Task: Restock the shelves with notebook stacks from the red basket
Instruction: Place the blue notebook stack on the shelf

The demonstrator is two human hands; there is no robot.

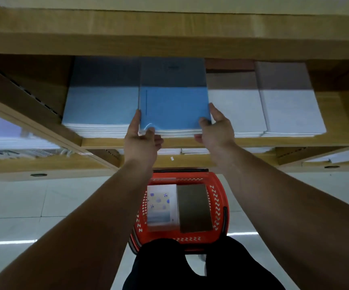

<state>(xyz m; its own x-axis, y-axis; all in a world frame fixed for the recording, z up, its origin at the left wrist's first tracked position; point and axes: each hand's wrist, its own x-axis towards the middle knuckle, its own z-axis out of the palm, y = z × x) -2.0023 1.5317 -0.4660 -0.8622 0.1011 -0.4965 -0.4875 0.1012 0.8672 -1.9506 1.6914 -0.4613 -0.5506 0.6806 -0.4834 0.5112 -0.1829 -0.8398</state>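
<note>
left hand [142, 141] and right hand [215, 130] are gripping the blue notebook stack [173, 109] by its near corners — stack resting on the shelf [274, 141], red basket [219, 197] sitting below.

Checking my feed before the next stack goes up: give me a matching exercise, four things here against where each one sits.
Things:
1 bright blue stack
2 pale blue stack
3 grey notebook
4 red basket

Places:
A on the floor
B gripped between left hand and right hand
C inside the basket
D on the shelf, left of the gripped stack

Pairs: 1-B, 2-D, 3-C, 4-A
</note>
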